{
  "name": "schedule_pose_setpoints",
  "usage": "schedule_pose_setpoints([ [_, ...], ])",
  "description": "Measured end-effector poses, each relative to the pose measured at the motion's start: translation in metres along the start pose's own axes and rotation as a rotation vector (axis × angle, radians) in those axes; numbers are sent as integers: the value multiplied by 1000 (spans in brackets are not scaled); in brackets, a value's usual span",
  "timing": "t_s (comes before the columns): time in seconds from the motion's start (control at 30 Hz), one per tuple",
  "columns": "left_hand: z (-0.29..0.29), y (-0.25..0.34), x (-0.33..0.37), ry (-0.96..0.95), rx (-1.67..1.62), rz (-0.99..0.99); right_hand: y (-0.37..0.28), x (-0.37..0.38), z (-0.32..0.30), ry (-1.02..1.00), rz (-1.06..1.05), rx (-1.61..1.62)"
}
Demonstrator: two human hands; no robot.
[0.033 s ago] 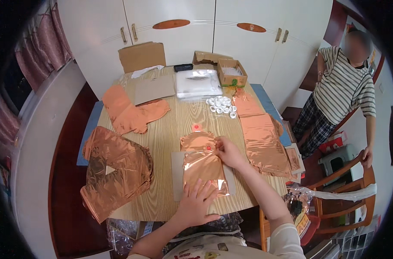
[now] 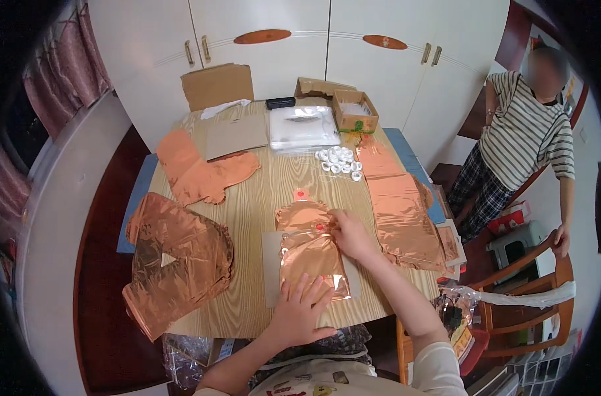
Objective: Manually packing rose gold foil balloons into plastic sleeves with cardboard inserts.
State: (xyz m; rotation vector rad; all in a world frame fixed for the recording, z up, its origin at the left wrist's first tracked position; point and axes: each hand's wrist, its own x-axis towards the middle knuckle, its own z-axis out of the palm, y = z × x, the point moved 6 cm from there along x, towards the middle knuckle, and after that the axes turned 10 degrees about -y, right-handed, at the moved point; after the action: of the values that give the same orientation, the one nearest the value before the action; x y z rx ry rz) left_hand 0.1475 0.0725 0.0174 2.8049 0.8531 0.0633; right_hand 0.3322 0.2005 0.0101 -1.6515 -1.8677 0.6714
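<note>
A folded rose-gold foil balloon (image 2: 310, 256) lies in front of me on a grey cardboard sheet (image 2: 271, 270), its upper part reaching past the sheet's far edge. My left hand (image 2: 300, 311) rests flat on the near end of the foil, fingers spread. At the balloon's right edge, beside a tab with a red dot (image 2: 319, 226), my right hand (image 2: 352, 236) pinches the foil; its fingertips are partly hidden. A second red-dotted tab (image 2: 301, 194) sticks out at the far end.
More flat foil balloons lie at left (image 2: 182, 261), far left (image 2: 198, 171) and right (image 2: 403, 211). White ribbon rolls (image 2: 337, 160), clear plastic bags (image 2: 302, 135) and a small cardboard box (image 2: 356, 122) sit at the back. A person (image 2: 528, 138) stands at right, hand on a wooden chair (image 2: 564, 277).
</note>
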Motion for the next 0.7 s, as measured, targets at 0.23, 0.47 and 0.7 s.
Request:
schedule_pose_setpoints([
  [0.23, 4, -1, 1, -49, -17, 3, -53, -61, 58, -228, -375, -536],
  [0.47, -3, -1, 1, -3, -51, -9, -25, -31, 48, -256, -173, -611],
  [0.7, 2, -2, 0, 4, -62, -1, -1, 11, 36, -84, -37, -716],
])
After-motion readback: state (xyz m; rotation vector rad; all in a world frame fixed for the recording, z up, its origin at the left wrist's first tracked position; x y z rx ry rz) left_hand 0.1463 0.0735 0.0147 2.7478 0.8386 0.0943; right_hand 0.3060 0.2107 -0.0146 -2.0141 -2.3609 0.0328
